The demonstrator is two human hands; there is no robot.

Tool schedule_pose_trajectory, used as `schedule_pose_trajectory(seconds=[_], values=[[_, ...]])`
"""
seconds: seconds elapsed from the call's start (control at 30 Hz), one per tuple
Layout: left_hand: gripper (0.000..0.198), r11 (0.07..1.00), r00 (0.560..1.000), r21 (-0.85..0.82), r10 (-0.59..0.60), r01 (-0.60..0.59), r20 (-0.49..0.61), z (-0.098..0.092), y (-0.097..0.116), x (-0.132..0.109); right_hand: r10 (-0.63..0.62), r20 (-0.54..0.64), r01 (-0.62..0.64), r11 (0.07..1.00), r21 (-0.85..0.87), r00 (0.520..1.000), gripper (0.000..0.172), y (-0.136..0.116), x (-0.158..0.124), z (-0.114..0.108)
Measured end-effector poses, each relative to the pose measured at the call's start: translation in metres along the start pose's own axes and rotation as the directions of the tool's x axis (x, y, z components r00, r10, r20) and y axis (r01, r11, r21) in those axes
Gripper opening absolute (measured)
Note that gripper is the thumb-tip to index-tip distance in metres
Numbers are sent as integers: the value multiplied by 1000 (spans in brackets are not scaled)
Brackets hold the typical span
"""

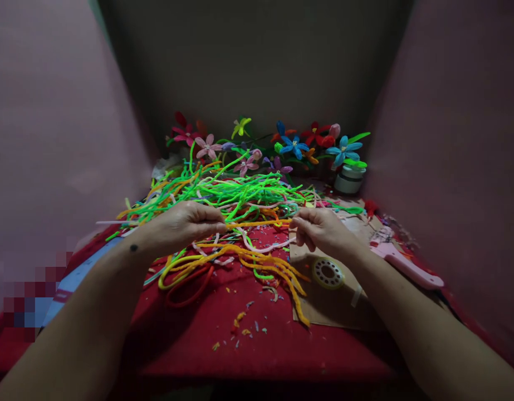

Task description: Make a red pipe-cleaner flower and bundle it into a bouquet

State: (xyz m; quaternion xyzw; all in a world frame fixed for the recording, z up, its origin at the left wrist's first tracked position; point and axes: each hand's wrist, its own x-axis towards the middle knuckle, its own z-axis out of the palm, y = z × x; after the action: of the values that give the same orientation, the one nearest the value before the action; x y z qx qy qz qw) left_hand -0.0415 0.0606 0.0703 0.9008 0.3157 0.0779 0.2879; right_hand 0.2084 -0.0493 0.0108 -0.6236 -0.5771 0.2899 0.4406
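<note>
Between my two hands an orange pipe cleaner (257, 224) is stretched nearly level above the red cloth. My left hand (190, 223) pinches its left end between thumb and fingers. The other end sits in the closed fingertips of my right hand (317, 227). Just below lies a loose bundle of orange pipe cleaners (257, 255), with yellow and red ones curving at its left. A big heap of green pipe cleaners (244, 189) spreads behind my hands, mixed with pink, white and orange strands.
Fuzzy flowers, including a blue one (294, 146), line the back near a small white jar (349, 178). At right, a tape roll (327, 273) lies on cardboard (344, 309), beside a pink-handled tool (411, 267). Coloured scraps (240, 317) dot the red cloth (190, 340).
</note>
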Motion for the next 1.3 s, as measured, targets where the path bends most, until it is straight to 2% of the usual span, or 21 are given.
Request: schedule_pose_trajectory(seconds=[0.1, 0.17, 0.33, 0.5, 0.6, 0.7, 0.8, 0.97, 1.17, 1.23, 1.3], values=[[30, 1000, 1000, -5, 18, -18, 8, 0, 4, -3, -79, -128, 66, 992, -104, 989, 25, 1, -1, -1], [28, 999, 1000, -24, 24, -24, -11, -1, 4, -4, -74, -148, 59, 993, -103, 986, 29, 1, -1, -3], [29, 999, 998, -46, -5, 2, -63, -4, -4, -2, 37, -184, -7, 987, 158, 982, 22, 3, 4, -10], [28, 997, 992, -60, -47, 40, -119, -4, -10, 1, 78, -150, 0, 888, 461, 986, 32, 6, 8, -15], [26, 995, 987, -63, -83, 75, -135, -4, -10, 2, 88, -142, 5, 834, 552, 986, 37, 7, 8, -16], [27, 982, 969, -119, -167, 147, -180, -5, -13, 2, 110, -127, -6, 780, 626, 986, 40, 6, 8, -16], [26, 961, 950, -216, -223, 175, -220, -7, -17, 2, 87, -63, -20, 723, 691, 994, 36, 5, 8, -18], [19, 905, 914, -397, -282, 152, -293, -11, -15, 3, 37, 2, -26, 673, 739, 999, 19, 7, 7, -21], [14, 852, 873, -511, -332, 115, -357, -11, -7, 2, 42, -15, -18, 691, 723, 999, 16, 7, 7, -20], [14, 861, 866, -494, -333, 119, -372, -12, -7, 2, 63, -39, -20, 734, 679, 997, 17, 8, 8, -19], [15, 901, 878, -415, -295, 125, -376, -13, -9, 1, 78, -103, -3, 814, 581, 992, 18, 9, 9, -18]])
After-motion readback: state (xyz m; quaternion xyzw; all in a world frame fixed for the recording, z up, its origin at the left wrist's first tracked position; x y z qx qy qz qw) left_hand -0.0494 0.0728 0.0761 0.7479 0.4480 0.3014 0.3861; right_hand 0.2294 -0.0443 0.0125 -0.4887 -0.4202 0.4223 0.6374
